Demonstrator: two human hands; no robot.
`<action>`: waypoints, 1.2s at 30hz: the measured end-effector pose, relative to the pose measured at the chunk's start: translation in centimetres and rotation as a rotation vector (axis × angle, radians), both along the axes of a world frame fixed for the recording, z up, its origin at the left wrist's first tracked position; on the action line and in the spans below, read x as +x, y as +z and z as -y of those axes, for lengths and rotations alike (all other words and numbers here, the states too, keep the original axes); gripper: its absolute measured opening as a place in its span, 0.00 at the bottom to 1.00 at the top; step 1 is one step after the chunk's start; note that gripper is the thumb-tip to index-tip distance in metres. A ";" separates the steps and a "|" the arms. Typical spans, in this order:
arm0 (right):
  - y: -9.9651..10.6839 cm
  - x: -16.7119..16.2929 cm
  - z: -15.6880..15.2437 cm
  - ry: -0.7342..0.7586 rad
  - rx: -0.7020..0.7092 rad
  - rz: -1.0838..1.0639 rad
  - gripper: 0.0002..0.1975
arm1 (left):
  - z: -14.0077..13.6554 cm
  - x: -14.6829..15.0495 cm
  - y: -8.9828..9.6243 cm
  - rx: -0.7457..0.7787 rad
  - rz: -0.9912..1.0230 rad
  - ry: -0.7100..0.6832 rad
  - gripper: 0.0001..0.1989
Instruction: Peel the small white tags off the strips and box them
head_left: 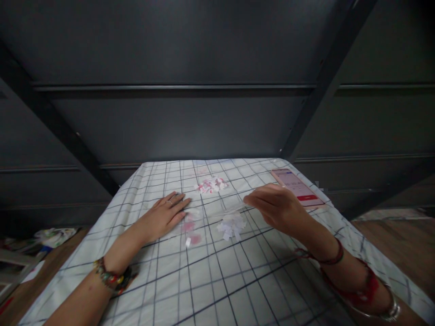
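Observation:
My left hand lies flat on the checked cloth, fingers stretched, with its fingertips beside small pink-stained pieces. My right hand is closed in a pinch above the cloth. From its fingertips a thin, pale, see-through strip reaches left; it is blurred, and I cannot tell its kind. Just below the strip sits a small heap of white paper bits. Farther back lies a second heap of paper bits marked pink and red.
A phone with a lit screen lies at the right, just beyond my right hand. The white checked cloth covers the table, whose far edge meets dark grey panels. A plastic bag lies low at the left.

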State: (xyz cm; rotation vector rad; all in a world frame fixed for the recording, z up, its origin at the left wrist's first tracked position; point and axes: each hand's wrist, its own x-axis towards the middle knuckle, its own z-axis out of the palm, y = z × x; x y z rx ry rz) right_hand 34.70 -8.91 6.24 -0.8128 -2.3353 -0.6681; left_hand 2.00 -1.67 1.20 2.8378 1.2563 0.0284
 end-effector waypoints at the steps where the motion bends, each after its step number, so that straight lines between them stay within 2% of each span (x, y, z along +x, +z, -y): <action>1: -0.1 -0.2 0.0 -0.001 -0.013 0.020 0.15 | 0.0 0.0 -0.1 0.003 0.003 0.000 0.32; 6: -0.3 -1.7 0.0 0.036 0.015 0.033 0.13 | -0.1 0.0 -0.3 0.019 0.018 -0.005 0.32; 11: -0.1 -0.8 0.1 0.007 0.116 -0.078 0.15 | 0.1 0.1 0.0 0.001 0.010 0.010 0.32; 14: -0.4 0.2 -0.3 -0.075 0.124 -0.103 0.14 | 0.1 0.1 0.1 -0.007 0.001 0.006 0.32; 19: -1.4 0.9 -1.6 -0.347 0.099 -0.025 0.16 | 0.1 0.1 0.2 0.007 0.008 -0.012 0.30; 21: -1.8 1.0 -2.1 -0.399 0.118 -0.008 0.17 | 0.2 0.3 0.3 -0.001 0.016 -0.033 0.30; 27: -2.7 1.6 -3.0 -0.418 0.128 -0.002 0.18 | 0.3 0.5 0.4 -0.036 0.055 -0.099 0.30; 36: -2.8 3.0 -3.3 -0.442 0.122 -0.012 0.17 | 0.4 0.5 0.3 -0.045 0.057 -0.114 0.30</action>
